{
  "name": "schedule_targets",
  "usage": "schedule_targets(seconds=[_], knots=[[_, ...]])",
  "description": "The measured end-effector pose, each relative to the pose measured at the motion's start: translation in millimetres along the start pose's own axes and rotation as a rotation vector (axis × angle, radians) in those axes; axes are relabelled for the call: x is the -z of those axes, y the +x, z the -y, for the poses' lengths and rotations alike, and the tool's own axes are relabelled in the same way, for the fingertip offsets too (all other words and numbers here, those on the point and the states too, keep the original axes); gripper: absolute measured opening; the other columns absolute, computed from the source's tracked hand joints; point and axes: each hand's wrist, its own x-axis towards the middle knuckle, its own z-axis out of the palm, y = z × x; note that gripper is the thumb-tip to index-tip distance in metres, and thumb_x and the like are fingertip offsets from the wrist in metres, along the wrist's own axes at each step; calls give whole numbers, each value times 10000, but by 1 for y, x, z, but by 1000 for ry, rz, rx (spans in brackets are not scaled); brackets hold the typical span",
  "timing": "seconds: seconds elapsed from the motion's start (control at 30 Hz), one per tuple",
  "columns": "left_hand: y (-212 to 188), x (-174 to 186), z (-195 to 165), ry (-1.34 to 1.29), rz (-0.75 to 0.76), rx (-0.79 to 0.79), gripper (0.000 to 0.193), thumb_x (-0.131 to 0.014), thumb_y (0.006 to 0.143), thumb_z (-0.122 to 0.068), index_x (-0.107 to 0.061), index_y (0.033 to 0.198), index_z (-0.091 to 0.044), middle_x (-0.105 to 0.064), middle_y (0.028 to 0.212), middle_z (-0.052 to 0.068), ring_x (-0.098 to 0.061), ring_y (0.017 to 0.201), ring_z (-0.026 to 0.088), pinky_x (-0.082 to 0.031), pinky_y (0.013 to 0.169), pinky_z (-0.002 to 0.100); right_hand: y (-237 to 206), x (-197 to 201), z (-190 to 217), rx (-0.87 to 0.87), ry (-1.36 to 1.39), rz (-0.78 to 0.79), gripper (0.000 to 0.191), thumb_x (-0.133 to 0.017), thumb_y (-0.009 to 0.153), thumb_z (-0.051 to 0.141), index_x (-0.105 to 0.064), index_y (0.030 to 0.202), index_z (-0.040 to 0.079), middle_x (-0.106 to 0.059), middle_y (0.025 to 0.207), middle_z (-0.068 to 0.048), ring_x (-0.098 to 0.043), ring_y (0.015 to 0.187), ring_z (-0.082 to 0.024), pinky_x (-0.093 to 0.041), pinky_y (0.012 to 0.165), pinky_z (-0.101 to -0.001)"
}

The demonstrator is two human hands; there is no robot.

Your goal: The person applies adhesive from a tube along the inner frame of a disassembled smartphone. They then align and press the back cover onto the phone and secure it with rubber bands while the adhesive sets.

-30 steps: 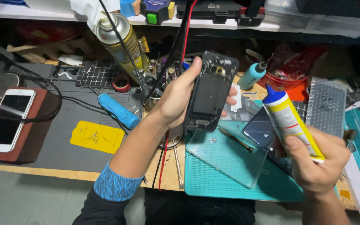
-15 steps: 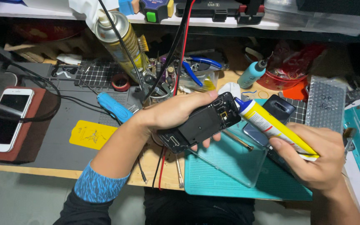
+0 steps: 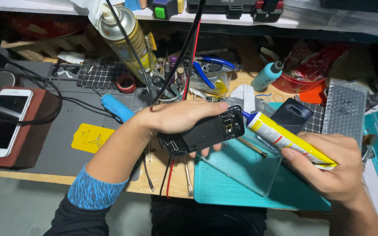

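Fingers of your left hand [image 3: 178,117] clamped the open phone frame [image 3: 204,133] level above the teal mat [image 3: 241,192], so your right hand [image 3: 333,168], squeezing the yellow glue tube [image 3: 285,139], met its edge.

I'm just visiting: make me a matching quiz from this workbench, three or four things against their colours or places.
Things:
1. glue tube
2. opened phone
3. spray can
4. white phone

Descriptions:
A. at the far left, on a brown block
B. yellow and white, in the right hand
C. gold, standing at the back
D. black, held in the left hand

Pairs: 1-B, 2-D, 3-C, 4-A
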Motion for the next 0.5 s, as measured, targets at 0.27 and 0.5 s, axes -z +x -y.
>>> schedule_targets(seconds=[0.27, 0.5], knots=[[1, 2, -1, 1, 40, -19, 699, -403, 1024, -535, -698, 994, 97, -743, 848, 171, -719, 623, 203, -623, 479, 347, 4, -3, 1, 12, -7, 32, 140, -770, 783, 96, -719, 764, -32, -694, 654, -99, -606, 497, -166, -458, 454, -296], [10, 8, 1, 22, 27, -20, 634, -406, 1010, -523, -686, 1042, 45, -757, 879, 174, -723, 629, 211, -603, 473, 339, 9, -3, -3, 34, 4, 33, 132, -762, 797, 88, -726, 782, -39, -697, 644, -96, -598, 470, -157, -443, 432, -289]])
